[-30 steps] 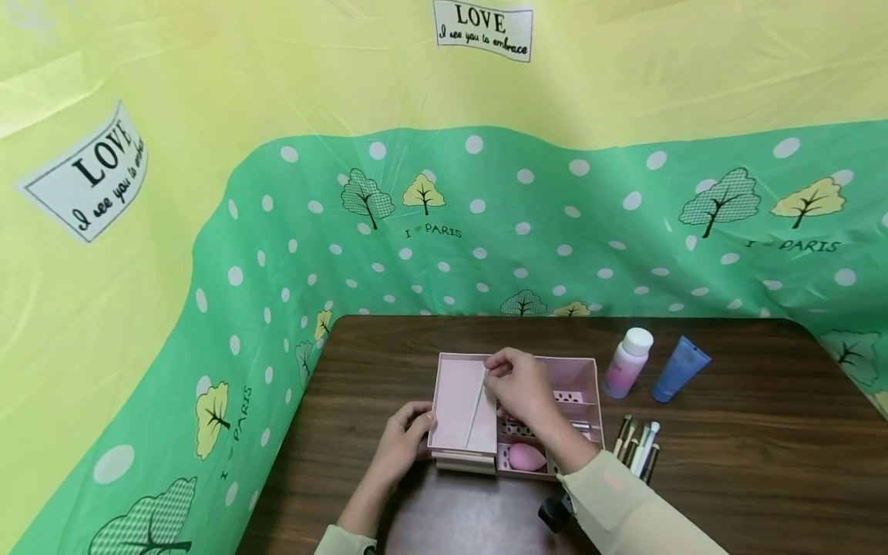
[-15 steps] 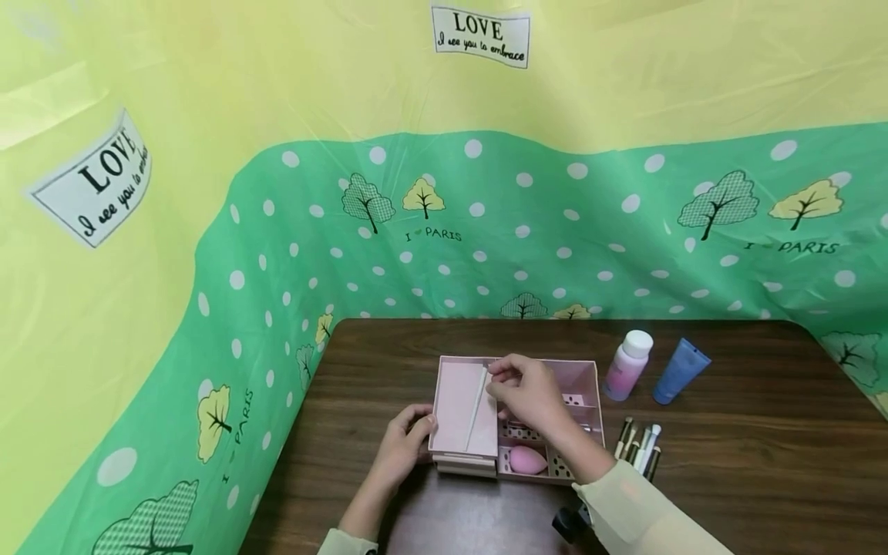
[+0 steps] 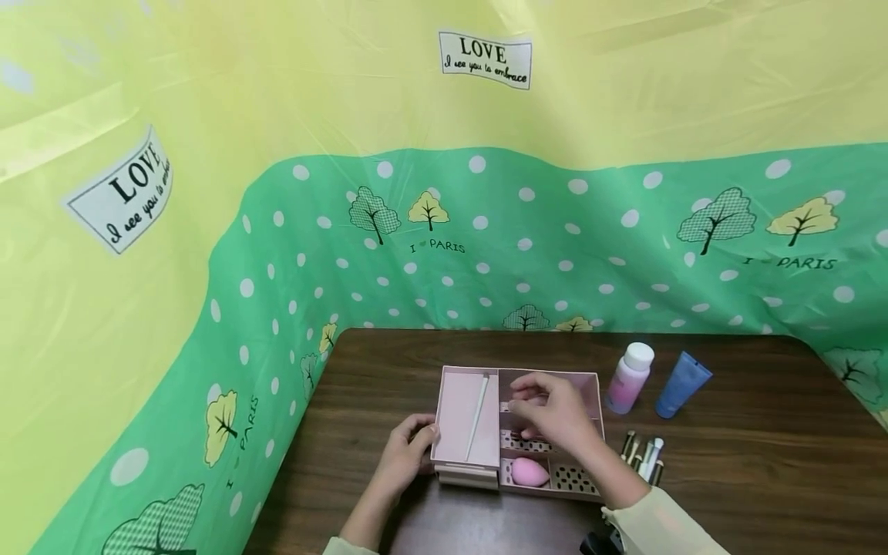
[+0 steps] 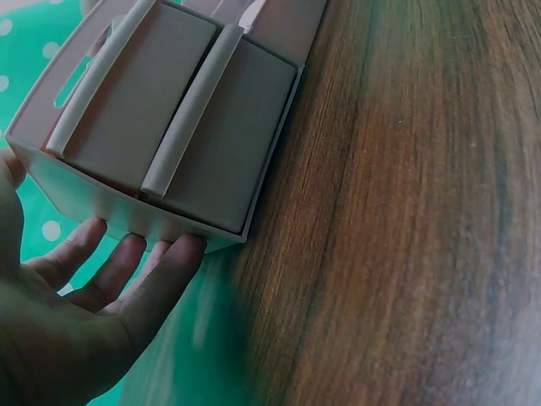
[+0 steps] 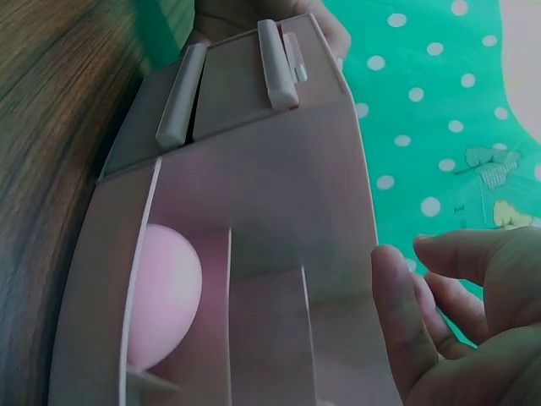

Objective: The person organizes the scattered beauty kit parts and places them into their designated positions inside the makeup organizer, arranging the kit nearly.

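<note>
Though aslant, brush (image 3: 476,418) lengthwise, bristles (image 3: 486,377) away.

From above, the head view faces forward and down; both wrist views, far closer, share the drawers (image 4: 237,127), between ten and twelve o'clock.

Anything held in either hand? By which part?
Nothing is gripped: the right hand is empty over the pink organizer; the left hand just rests fingertips against the organizer's outer side wall.
</note>
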### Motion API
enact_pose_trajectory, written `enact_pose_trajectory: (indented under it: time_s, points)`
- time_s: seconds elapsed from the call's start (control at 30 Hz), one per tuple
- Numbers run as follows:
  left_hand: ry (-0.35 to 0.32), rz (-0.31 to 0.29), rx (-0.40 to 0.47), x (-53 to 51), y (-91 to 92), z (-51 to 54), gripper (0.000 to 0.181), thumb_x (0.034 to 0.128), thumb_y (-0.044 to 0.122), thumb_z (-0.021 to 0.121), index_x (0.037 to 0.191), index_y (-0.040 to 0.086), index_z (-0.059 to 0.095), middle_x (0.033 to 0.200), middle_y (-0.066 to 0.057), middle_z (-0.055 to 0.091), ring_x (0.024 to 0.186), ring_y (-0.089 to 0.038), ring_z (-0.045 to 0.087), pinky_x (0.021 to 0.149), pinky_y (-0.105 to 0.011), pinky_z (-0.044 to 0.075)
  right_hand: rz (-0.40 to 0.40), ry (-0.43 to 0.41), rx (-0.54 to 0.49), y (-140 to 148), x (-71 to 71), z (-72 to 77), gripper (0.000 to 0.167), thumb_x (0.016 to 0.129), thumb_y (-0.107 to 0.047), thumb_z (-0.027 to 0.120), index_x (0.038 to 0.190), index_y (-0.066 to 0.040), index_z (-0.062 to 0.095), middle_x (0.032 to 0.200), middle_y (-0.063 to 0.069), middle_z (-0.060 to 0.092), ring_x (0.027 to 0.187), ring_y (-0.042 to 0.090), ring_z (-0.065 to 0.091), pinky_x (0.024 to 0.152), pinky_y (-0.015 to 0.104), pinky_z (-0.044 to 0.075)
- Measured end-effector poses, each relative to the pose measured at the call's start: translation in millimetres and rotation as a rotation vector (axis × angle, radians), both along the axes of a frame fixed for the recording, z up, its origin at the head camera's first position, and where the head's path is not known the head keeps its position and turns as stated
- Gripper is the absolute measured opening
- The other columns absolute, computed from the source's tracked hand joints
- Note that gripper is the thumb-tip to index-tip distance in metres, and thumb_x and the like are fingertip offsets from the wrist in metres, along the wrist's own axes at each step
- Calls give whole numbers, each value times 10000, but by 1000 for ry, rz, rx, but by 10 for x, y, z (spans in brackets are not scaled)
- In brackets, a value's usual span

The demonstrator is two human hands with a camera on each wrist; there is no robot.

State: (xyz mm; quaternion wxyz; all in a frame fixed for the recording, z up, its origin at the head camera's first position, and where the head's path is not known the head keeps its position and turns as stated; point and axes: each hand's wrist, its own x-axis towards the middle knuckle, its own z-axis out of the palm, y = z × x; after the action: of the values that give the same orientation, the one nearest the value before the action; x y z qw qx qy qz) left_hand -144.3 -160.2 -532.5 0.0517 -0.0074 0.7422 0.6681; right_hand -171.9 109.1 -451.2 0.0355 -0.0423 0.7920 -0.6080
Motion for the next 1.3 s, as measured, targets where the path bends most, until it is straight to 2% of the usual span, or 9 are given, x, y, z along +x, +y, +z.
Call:
enact_pose_trajectory:
  time_s: [0.13, 0.33, 0.5, 0.73, 0.8, 1.0, 1.2, 1.3]
  points:
    - [-3, 6, -4, 1, 5, 1, 351, 997, 221, 622, 1270, 2, 650, 1124, -126, 659, 933, -154, 634, 780, -281, 599, -8, -15, 16, 111, 15, -24, 295, 879, -17, 762, 1160, 20, 681, 1035, 187, 701, 763, 272, 714, 540, 373, 625]
    - [-33, 0, 36, 11, 12, 20, 371, 999, 218, 612, 1294, -7, 629, 1095, -121, 646, 891, -184, 657, 734, -346, 631, -11, -28, 34, 271, 51, -68, 311, 911, -31, 738, 1202, 39, 654, 1063, 199, 702, 834, 343, 721, 561, 372, 631]
    - [-54, -7, 45, 12, 18, 35, 385, 1002, 236, 607, 1305, -1, 621, 1094, -123, 632, 864, -210, 668, 692, -378, 640, -20, -31, 33, 392, 61, -92, 354, 916, -50, 740, 1236, 59, 635, 1084, 213, 705, 868, 327, 732, 576, 372, 635]
    - [-27, 10, -5, 6, 15, 24, 372, 995, 242, 621, 1283, 9, 647, 1107, -120, 656, 906, -173, 651, 753, -312, 617, -31, -41, -5, 535, 93, -122, 373, 914, -25, 731, 1248, 90, 613, 1125, 273, 680, 875, 293, 736, 591, 391, 639]
    - [-32, 6, 7, 12, 13, 19, 371, 999, 240, 618, 1288, 9, 643, 1107, -120, 650, 898, -174, 656, 743, -325, 624, -41, -38, 1, 574, 108, -131, 386, 915, -27, 732, 1259, 96, 605, 1127, 276, 678, 861, 286, 737, 592, 387, 639]
    - [-38, 6, 25, 9, 8, 0, 366, 997, 225, 621, 1283, -2, 639, 1094, -118, 639, 879, -166, 656, 732, -332, 629, -84, -38, 58, 705, 152, -155, 413, 909, -85, 762, 1264, 70, 618, 1110, 230, 702, 853, 252, 743, 614, 372, 643]
    - [-28, 15, -13, 1, 2, -9, 355, 987, 231, 632, 1260, 4, 657, 1102, -123, 649, 911, -163, 639, 770, -301, 605, -118, 22, 160, 859, 167, -192, 371, 901, -114, 781, 1210, 52, 663, 1050, 192, 727, 802, 187, 730, 603, 338, 629]
    - [-7, 17, -46, -9, 4, -5, 346, 986, 236, 633, 1250, 15, 668, 1130, -125, 662, 954, -160, 621, 839, -308, 576, -142, 42, 205, 927, 181, -208, 342, 898, -119, 784, 1185, 38, 683, 1009, 172, 729, 756, 163, 712, 585, 315, 613]
